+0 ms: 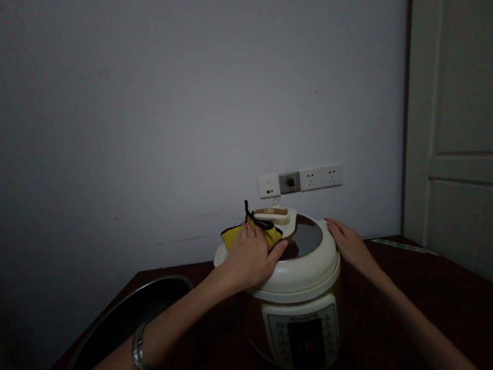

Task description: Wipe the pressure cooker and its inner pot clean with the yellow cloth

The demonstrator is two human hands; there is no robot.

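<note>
We record the left hand [250, 259] lying over a yellow-and-black cloth [259, 235] on the lid [305, 238] of an electric pressure cooker [301, 327]; its fingers are spread across the fabric, and we cannot tell whether they grip it. The right hand [351, 244] sits at the lid's right rim, fingers curved against the edge, not visibly closed on anything. The cooker stands on a dark wooden surface [437, 300], near the wall and below a row of wall sockets [300, 180]. We judge the body heavy and stiff, the glossy lid smooth and likely slippery under bare skin, and the cloth soft and light. Our estimate of the firmest hold: both sides of the body, low down. A dark steel basin [124, 323] sits just left of the cooker and limits room there; more open surface lies to the right, towards a white door [463, 95].
</note>
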